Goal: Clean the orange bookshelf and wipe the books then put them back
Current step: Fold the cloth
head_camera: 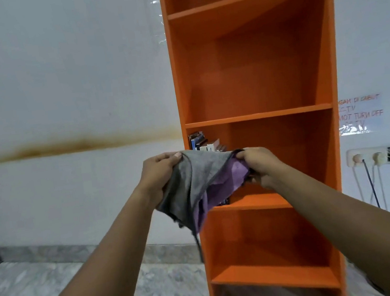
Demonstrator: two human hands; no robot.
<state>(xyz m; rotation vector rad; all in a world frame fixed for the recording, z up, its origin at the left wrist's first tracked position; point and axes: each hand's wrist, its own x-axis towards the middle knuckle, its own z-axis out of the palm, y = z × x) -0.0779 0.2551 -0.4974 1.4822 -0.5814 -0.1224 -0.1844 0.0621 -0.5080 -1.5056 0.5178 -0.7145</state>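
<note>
Grey-and-purple cloth (194,185) hangs stretched between your outstretched arms: your left hand (158,170) grips its upper corner, your right hand (260,165) pinches the opposite edge, both before the orange bookshelf (254,76), where books (204,142) stand behind the cloth.

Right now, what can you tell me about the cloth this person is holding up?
The cloth is a soft, limp rag, grey on one face and purple on the other, with a dark stitched edge and a thin dark strand dangling below it. It hangs in the air, crumpled and sagging, between both hands. The left hand grips its upper left corner and the right hand grips its right edge. It is in front of the orange bookshelf and hides part of the books.
</note>
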